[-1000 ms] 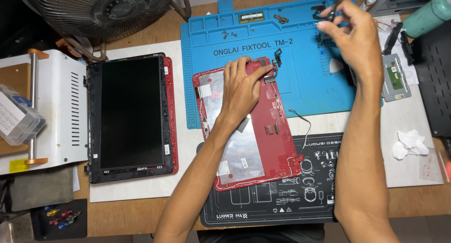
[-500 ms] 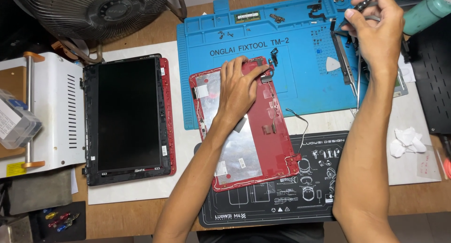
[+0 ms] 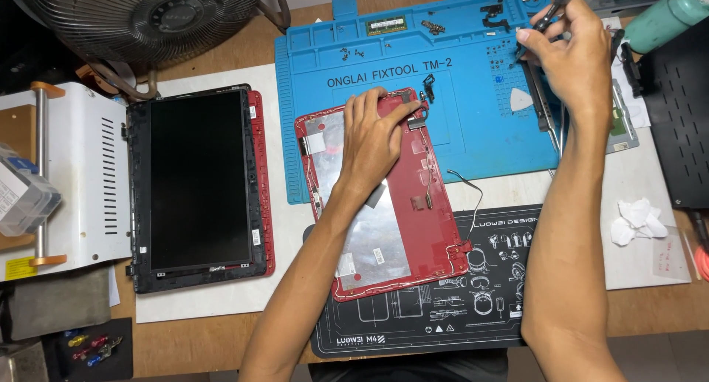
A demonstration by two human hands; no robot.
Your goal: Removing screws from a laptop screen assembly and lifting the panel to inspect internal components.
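Wooden tabletop (image 3: 221, 42) w/ blue repair mat (image 3: 473, 138): left hand (image 3: 377, 142) flat on red laptop lid shell (image 3: 428, 227), ctr frame; right hand (image 3: 572, 46) pinching screwdriver (image 3: 550, 9), upper right; screen panel (image 3: 199, 179) already out, left.

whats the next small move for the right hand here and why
Probably bring the right hand with its slim metal tool back down to the hinge corner of the red lid shell. The left hand lies flat on that shell, fingertips by the metal hinge bracket, as if steadying it, while the right hand hovers over the blue mat's far right corner, away from the shell.
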